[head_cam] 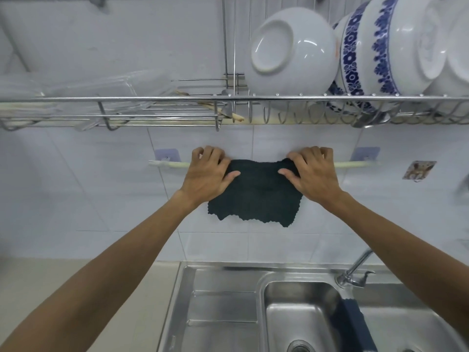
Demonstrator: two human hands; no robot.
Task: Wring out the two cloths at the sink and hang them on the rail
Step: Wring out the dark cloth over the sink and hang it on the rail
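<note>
A dark green cloth hangs over the pale rail on the tiled wall above the sink. My left hand grips the cloth's upper left corner at the rail, thumb pressed on its front. At the upper right corner my right hand holds it the same way. A second cloth, dark blue, lies draped over the right rim of the sink basin, below the tap.
A metal dish rack runs across just above the rail, carrying white and blue-patterned bowls at right and clear plastic containers at left. The tap stands at the sink's right. A beige counter lies left.
</note>
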